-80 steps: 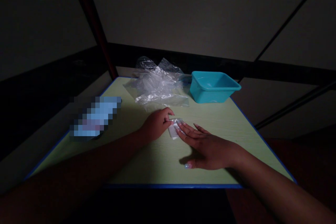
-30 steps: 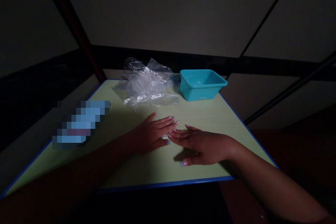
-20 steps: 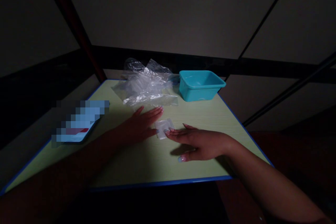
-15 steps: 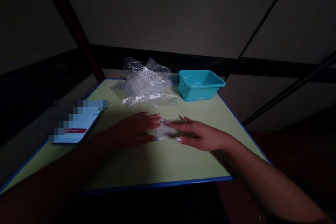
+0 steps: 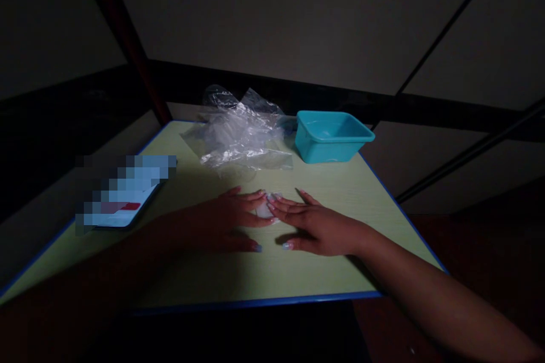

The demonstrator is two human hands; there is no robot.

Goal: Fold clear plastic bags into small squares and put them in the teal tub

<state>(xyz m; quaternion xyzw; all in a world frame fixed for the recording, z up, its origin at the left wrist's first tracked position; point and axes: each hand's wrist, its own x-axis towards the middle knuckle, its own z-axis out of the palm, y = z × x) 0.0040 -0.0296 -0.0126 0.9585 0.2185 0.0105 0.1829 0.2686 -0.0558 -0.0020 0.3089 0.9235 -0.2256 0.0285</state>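
Note:
A small whitish, clear-edged packet [image 5: 264, 211] lies flat on the pale green table [image 5: 293, 272], partly covered by fingers. My left hand [image 5: 238, 212] reaches in from the left, palm down, fingers spread, its fingertips on the packet's left side. From the right, my right hand [image 5: 313, 224] rests its outstretched fingertips on the packet's right side, with the thumb apart on the near side. The fingertips of both hands nearly meet over the packet. Neither hand grips anything.
Crumpled clear plastic bags [image 5: 242, 133] lie at the table's back. To their right stands a turquoise basin [image 5: 334, 150]. A lit tablet [image 5: 136, 195], partly pixelated, lies at the left edge. Behind the table is a panelled wall [image 5: 272, 22].
Both hands have shifted over the packet and cover more of it, with the thumbs moved towards the near side. The view has shifted slightly.

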